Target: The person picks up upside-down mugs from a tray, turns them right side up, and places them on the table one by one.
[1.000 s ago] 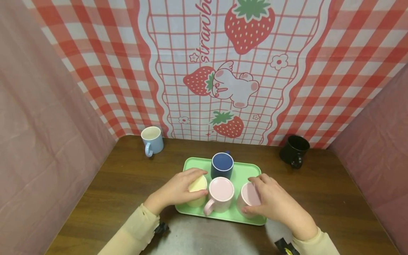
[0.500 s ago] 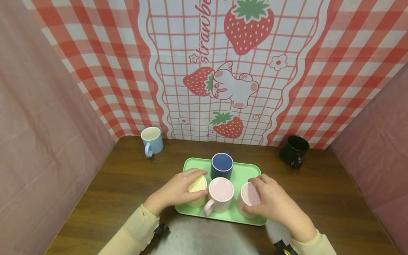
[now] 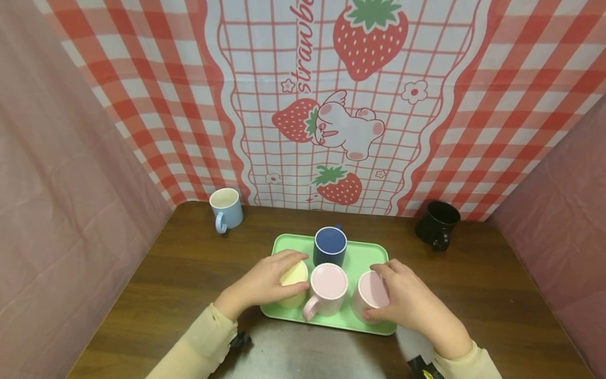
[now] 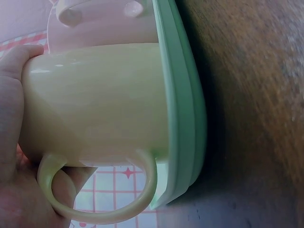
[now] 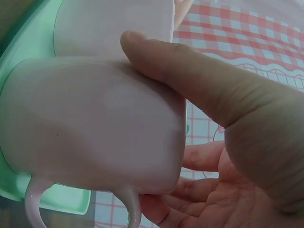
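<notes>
A smooth, glossy yellow mug [image 3: 294,275], set base up with its looped handle outward, is grasped between the thumb and fingers of the left hand [image 3: 265,280] on the round-cornered green tray [image 3: 362,253]. At the tray's other end, a satiny, cylindrical pink mug [image 3: 371,290], also inverted, is gripped by the fingers of the right hand [image 3: 408,295]. Between them a second pink mug [image 3: 329,284] is stood base up, a navy mug [image 3: 330,245] just behind. The tray is supported by a wood-grained tabletop [image 3: 175,279].
</notes>
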Available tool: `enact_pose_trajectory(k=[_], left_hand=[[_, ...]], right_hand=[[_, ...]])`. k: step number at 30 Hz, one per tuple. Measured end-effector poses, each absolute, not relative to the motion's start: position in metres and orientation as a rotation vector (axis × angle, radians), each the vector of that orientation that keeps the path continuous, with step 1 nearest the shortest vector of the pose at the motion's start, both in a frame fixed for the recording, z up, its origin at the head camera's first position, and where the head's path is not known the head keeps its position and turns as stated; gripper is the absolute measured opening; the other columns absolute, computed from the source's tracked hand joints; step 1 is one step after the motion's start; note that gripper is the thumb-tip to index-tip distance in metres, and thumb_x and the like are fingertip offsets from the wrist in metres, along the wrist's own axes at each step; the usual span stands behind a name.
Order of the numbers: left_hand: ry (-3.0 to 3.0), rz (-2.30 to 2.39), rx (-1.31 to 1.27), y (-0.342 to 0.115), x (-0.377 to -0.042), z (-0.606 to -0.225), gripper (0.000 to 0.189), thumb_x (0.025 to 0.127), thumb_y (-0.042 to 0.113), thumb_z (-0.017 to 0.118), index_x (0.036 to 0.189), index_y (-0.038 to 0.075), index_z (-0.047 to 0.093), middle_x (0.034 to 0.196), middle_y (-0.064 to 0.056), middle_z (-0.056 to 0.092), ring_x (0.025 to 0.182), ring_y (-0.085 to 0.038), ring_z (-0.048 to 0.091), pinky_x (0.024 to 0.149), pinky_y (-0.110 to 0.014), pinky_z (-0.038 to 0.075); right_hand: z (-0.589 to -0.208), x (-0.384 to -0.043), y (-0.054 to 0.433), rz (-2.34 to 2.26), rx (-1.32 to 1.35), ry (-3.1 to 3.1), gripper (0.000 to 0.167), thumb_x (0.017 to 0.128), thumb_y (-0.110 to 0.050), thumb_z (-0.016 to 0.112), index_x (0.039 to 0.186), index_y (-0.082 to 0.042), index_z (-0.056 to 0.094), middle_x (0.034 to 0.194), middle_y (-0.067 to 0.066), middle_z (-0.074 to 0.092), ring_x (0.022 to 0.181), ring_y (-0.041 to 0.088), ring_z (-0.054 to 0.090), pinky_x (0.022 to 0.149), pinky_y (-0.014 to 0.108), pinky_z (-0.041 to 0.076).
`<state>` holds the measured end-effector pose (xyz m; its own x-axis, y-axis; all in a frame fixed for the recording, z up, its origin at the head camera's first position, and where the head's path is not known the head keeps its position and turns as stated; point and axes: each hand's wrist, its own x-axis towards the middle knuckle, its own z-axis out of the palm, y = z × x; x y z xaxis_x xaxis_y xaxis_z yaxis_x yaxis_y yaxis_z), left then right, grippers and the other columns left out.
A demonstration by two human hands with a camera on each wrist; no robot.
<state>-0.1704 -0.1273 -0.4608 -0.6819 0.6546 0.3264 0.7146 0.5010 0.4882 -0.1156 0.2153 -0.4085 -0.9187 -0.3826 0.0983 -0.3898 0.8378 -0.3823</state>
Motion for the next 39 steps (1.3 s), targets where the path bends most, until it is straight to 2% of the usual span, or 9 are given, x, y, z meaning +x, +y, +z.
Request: enact_pose_trajectory(k=[15,26,33,39], left_hand=[[-2.64,-0.934,-1.187,-0.128,-0.171,-0.464,0.061,0.098,0.038,0.08,0.145,0.002,0.066,0.141,-0.011,0.07,0.131,-0.026,0.067,0.111,-0.045,0.056],[-2.64,-0.939,-1.177,-0.127,-0.17,-0.463,0.061,0.098,0.038,0.08,0.145,0.002,0.067,0.141,-0.011,0.07,0.131,-0.027,0.067,0.111,-0.045,0.056],[-2.643,-0.945,-1.174,-0.126,-0.169,-0.463,0.062,0.098,0.039,0.08,0.146,0.002,0.066,0.142,-0.012,0.069,0.131,-0.027,0.067,0.111,-0.046,0.056],[-2.633,-0.947,-1.166,-0.126,-0.168,-0.463,0.061,0.097,0.038,0.081,0.145,0.003,0.066,0.141,-0.011,0.07,0.13,-0.026,0.068,0.11,-0.045,0.057]], right_hand=[[-0.412,-0.117,0.215,0.61,0.619,-2.955,0.078,0.062,-0.039,0.104,0.123,-0.001,0.073,0.111,0.011,0.068,0.098,0.028,0.065,0.082,0.048,0.059],[-0.405,-0.118,0.211,0.673,0.619,-2.865,0.077,0.06,-0.041,0.106,0.12,-0.003,0.075,0.105,0.003,0.066,0.092,0.02,0.061,0.077,0.042,0.057],[-0.39,-0.119,0.206,0.691,0.558,-2.85,0.079,0.061,-0.042,0.106,0.122,-0.003,0.076,0.112,0.006,0.069,0.099,0.024,0.063,0.08,0.045,0.057],[-0.377,-0.12,0.206,0.72,0.49,-2.798,0.081,0.062,-0.043,0.105,0.125,-0.001,0.075,0.115,0.01,0.07,0.098,0.027,0.063,0.077,0.045,0.055]])
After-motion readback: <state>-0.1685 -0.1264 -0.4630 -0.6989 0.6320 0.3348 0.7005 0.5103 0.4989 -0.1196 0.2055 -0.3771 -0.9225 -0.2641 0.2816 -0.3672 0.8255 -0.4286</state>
